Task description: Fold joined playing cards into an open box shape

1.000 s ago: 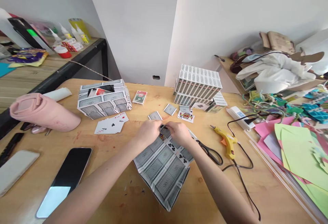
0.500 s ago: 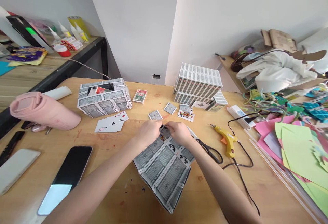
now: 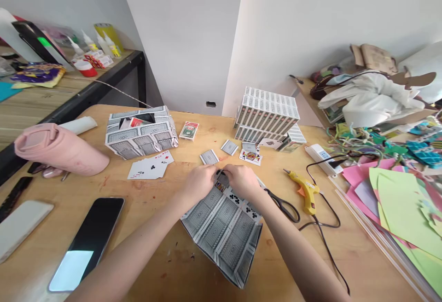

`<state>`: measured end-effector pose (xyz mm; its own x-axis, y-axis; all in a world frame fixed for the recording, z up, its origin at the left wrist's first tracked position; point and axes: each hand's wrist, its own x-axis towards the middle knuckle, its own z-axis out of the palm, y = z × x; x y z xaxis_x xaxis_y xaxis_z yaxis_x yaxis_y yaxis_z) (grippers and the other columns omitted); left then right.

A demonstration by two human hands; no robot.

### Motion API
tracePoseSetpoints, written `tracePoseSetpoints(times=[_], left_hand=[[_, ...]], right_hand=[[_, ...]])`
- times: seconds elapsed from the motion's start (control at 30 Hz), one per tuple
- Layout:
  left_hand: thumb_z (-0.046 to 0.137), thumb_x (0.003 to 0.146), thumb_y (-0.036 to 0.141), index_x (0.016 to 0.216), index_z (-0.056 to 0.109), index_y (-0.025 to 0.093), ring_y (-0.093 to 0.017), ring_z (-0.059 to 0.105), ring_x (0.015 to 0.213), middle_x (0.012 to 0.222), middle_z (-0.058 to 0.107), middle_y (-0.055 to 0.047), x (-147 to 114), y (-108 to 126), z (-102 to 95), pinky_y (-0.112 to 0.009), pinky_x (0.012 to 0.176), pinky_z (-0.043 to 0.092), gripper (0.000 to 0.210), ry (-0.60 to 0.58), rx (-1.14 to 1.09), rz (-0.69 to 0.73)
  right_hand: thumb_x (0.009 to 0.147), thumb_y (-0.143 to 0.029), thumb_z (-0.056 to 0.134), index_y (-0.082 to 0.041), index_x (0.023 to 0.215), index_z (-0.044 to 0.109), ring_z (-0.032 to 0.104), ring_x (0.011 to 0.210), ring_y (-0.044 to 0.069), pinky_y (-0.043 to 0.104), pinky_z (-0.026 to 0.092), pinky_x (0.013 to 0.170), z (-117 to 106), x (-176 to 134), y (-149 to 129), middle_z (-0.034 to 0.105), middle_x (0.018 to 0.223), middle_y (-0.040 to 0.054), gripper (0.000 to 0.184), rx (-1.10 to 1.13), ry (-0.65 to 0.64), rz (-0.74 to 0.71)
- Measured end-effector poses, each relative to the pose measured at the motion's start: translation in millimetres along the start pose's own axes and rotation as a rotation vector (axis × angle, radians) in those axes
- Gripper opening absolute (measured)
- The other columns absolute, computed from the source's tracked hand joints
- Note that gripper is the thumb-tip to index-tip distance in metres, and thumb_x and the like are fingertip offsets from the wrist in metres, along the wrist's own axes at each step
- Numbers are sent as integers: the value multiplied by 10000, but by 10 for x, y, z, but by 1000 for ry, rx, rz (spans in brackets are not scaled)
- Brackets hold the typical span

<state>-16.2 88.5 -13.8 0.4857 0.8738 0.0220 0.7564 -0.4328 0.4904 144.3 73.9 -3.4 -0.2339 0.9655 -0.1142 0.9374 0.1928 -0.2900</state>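
An open box made of playing cards (image 3: pixel 221 233) is tilted over the front of the table, its grey patterned card backs showing and some clubs faces along the right side. My left hand (image 3: pixel 200 183) is closed on the box's far edge. Close beside it, my right hand (image 3: pixel 241 181) pinches the same edge, knuckles up. The fingertips of both hands are partly hidden. Black-handled scissors (image 3: pixel 283 204) lie just right of my right forearm, partly covered. Beyond my hands lie loose cards, among them a face-down card (image 3: pixel 209 157) and a face card (image 3: pixel 250 156).
A card-covered box (image 3: pixel 141 134) stands back left near fanned cards (image 3: pixel 148 167). Stacked card packs (image 3: pixel 267 113) stand at the back. A yellow glue gun (image 3: pixel 306 191) with its cord lies right, near a power strip (image 3: pixel 322 158). A phone (image 3: pixel 90 242) and pink roll (image 3: pixel 62 150) lie left.
The near end of the card box has swung slightly to the right. Both hands keep their hold on its far edge, in nearly the same place.
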Motion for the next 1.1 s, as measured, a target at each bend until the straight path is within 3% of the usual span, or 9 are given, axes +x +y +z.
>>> tracePoseSetpoints(times=[0.13, 0.23, 0.4, 1.1], left_hand=[[430, 811, 60, 977, 632, 197, -171, 627, 887, 976, 672, -52, -22, -18, 70, -250, 741, 461, 296, 152, -102, -14], [443, 834, 113, 953, 622, 199, -176, 631, 854, 919, 686, -40, -16, -22, 70, -257, 729, 458, 231, 224, -130, -54], [466, 815, 112, 791, 622, 196, -167, 637, 742, 802, 701, -23, 7, -39, 41, -242, 637, 426, 179, 189, -153, -98], [461, 819, 100, 914, 662, 192, -177, 635, 885, 942, 706, -41, -9, -33, 61, -257, 754, 462, 240, 108, -125, -106]], right_hand=[[854, -188, 419, -217, 881, 675, 640, 779, 167, 222, 395, 654, 43, 42, 11, 720, 860, 34, 259, 192, 77, 41], [837, -182, 458, -229, 882, 693, 643, 787, 156, 214, 418, 708, 120, 65, 20, 725, 871, 15, 244, 327, 150, 69], [817, -186, 488, -240, 862, 711, 652, 795, 163, 223, 442, 732, 183, 75, 25, 731, 862, 6, 234, 403, 215, 145], [815, -194, 495, -238, 863, 725, 654, 811, 163, 230, 454, 751, 200, 101, 88, 730, 886, 10, 239, 396, 201, 135]])
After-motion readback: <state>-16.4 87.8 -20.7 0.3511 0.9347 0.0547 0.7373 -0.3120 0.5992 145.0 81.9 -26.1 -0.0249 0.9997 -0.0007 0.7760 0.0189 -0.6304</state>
